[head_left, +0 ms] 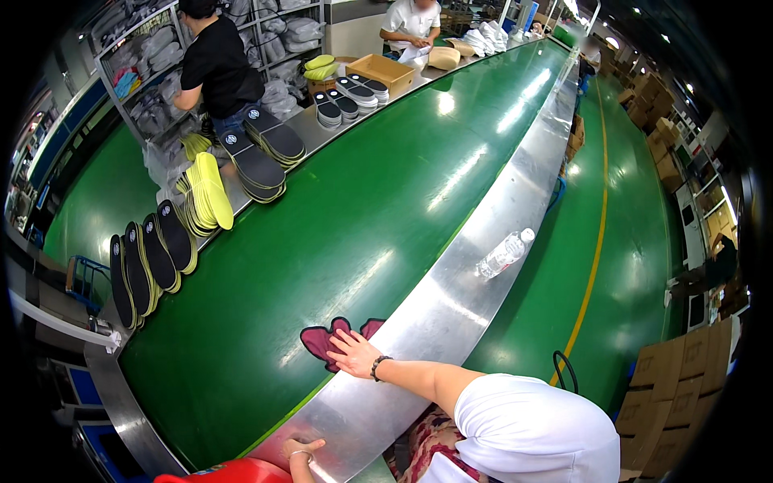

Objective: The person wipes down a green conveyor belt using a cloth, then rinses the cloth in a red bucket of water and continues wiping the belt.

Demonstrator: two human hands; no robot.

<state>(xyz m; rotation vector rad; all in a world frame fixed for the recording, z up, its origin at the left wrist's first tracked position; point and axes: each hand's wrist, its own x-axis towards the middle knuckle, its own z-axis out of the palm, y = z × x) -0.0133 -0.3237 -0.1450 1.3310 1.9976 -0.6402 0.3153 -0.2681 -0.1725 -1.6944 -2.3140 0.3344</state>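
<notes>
My right hand [354,352] reaches across the metal edge with its fingers spread flat over a maroon fabric piece [316,341]. That piece has dark edging and curved lobes and lies on the green belt [290,266]; part of it is hidden under my hand. A dark beaded bracelet circles my right wrist. My left hand [303,447] rests on the metal rail [362,410] near the lower edge, thumb stretched out, nothing visible in it. Beside it a red thing [229,472] is cut off by the picture's edge.
A clear plastic bottle [505,253] lies on the rail. Across the belt are black insole stacks [143,270], yellow-green insoles [206,193] and a cardboard box [382,74]. One person in black [219,72] stands by shelves; another in white [411,28] handles white material farther along.
</notes>
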